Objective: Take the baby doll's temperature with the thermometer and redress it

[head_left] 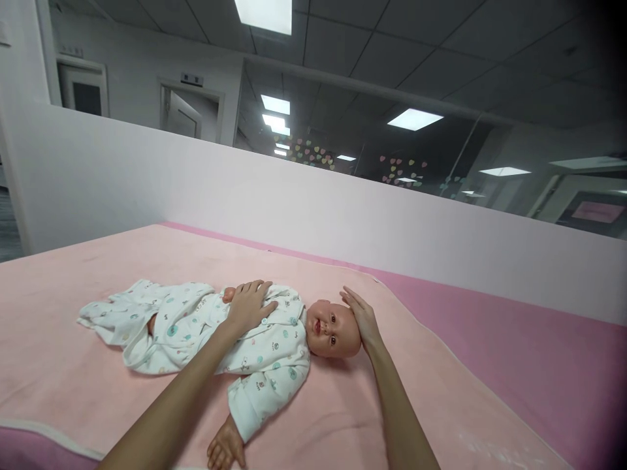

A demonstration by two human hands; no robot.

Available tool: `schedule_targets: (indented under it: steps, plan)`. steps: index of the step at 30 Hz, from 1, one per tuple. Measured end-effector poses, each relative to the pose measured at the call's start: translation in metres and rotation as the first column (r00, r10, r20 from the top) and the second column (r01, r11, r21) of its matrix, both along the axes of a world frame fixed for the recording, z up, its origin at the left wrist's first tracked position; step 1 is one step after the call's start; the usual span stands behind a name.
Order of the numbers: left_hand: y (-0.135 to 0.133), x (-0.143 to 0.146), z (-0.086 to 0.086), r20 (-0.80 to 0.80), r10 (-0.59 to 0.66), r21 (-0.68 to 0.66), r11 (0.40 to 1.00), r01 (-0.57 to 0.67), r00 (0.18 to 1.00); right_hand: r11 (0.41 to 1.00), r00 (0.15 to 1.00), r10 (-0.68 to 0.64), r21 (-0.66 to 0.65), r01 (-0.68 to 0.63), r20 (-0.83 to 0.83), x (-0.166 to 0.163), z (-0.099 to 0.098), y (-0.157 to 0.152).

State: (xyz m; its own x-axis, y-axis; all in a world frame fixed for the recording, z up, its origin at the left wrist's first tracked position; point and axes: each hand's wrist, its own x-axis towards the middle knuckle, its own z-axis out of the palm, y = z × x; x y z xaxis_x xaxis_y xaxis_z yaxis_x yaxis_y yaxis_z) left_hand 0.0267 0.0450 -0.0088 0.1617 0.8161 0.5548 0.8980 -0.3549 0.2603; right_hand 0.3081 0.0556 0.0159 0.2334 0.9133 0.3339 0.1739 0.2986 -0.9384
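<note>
A baby doll [274, 336] in a printed white romper is laid on its back on a pink blanket [416, 391], its chest covered by the flat, open left hand [249, 305] and its head cupped by the open right hand [361, 316]. A pale partition wall [294, 209] is seen behind; bare blanket surrounds the doll.

Left forearm [189, 385] and right forearm [398, 405] bare, extended forward; left hand [249, 305] flat, palm down, fingers spread; right hand [361, 318] cupped, fingers together.
</note>
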Motion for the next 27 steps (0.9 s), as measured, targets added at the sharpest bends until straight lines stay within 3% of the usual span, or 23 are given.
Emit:
schedule_targets:
  steps: [2,7,11,15,21,27]
  plan:
    - [0.0,0.0,0.0,0.001,-0.004,0.004,1.0,0.004,1.0,1.0,1.0,-0.015,0.001,0.015,0.007,0.002,-0.001,0.002]
    - [0.001,0.0,0.0,0.0,-0.001,0.0,1.0,0.001,1.0,0.979,0.992,0.121,-0.17,-0.116,0.023,0.006,-0.006,0.005]
    - [0.001,0.0,-0.001,-0.001,0.001,0.003,1.0,-0.001,1.0,0.984,0.995,0.104,-0.145,-0.104,-0.005,0.006,-0.008,0.007]
    - [0.001,-0.001,-0.001,0.005,-0.009,-0.001,1.0,0.009,1.0,0.996,0.999,-0.007,-0.089,0.003,-0.036,0.004,-0.008,0.007]
    - [0.001,-0.001,0.0,0.008,-0.007,-0.006,1.0,0.007,1.0,0.951,0.976,0.215,-0.217,-0.219,-0.045,0.002,-0.003,-0.003]
    - [0.001,0.0,-0.002,0.008,-0.004,0.01,1.0,0.004,1.0,0.968,0.989,0.135,-0.203,-0.145,-0.064,0.002,-0.006,0.001]
